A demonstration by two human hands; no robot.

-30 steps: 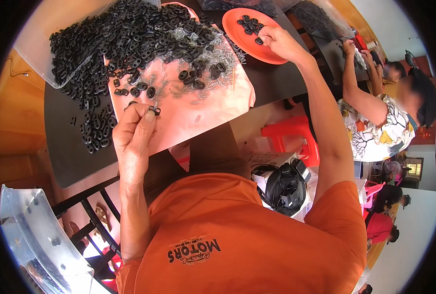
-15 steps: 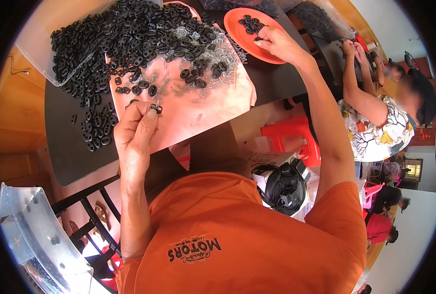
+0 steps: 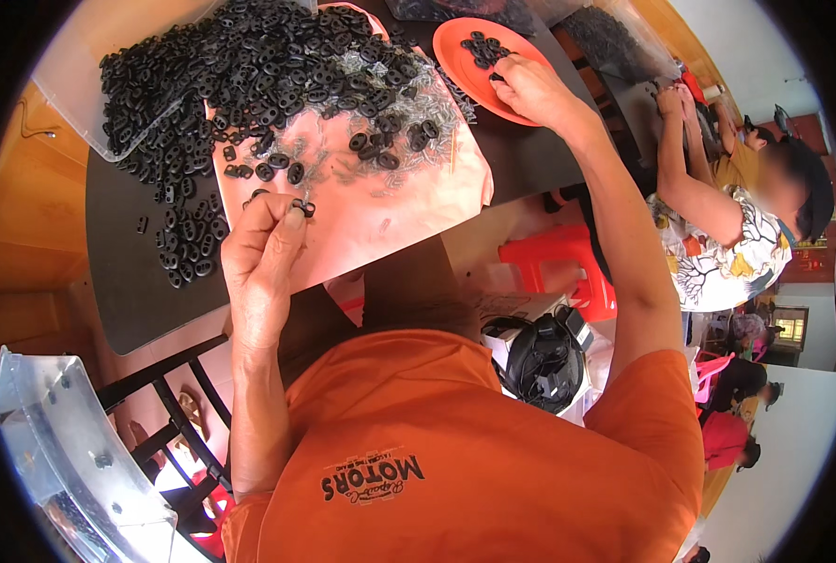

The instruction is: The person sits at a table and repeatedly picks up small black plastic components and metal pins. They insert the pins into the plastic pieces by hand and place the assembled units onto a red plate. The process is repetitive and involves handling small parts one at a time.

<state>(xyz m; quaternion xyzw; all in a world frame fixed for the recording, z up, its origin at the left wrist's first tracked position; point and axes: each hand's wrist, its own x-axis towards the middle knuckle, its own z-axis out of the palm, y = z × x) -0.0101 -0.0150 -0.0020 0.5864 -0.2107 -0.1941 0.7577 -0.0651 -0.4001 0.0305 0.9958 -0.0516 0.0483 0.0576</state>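
Note:
Between thumb and forefinger, my left hand (image 3: 263, 246) pinches a small black cord lock piece (image 3: 303, 208) over the near edge of the pink sheet (image 3: 366, 230). My right hand (image 3: 535, 89) reaches over an orange plate (image 3: 455, 70); its fingers are closed at the plate's inside around a black cord lock, partly hidden by the fingertips. Several black cord locks (image 3: 483, 49) lie on the plate. A large heap of black two-holed cord lock parts (image 3: 239, 70) covers the far left of the table. Small clear springs (image 3: 427, 103) are scattered beside the heap on the sheet.
A clear plastic bin (image 3: 70, 89) tips toward the heap on the dark table (image 3: 122, 291). Another clear bin (image 3: 80, 460) stands lower left by a black chair (image 3: 169, 403). A red stool (image 3: 559, 267) is beneath the table's right side. Another person (image 3: 718, 220) works at the right.
My right hand has moved slightly inward over the plate, its fingers more curled. My left hand keeps its pinch almost unmoved. The view has shifted a little.

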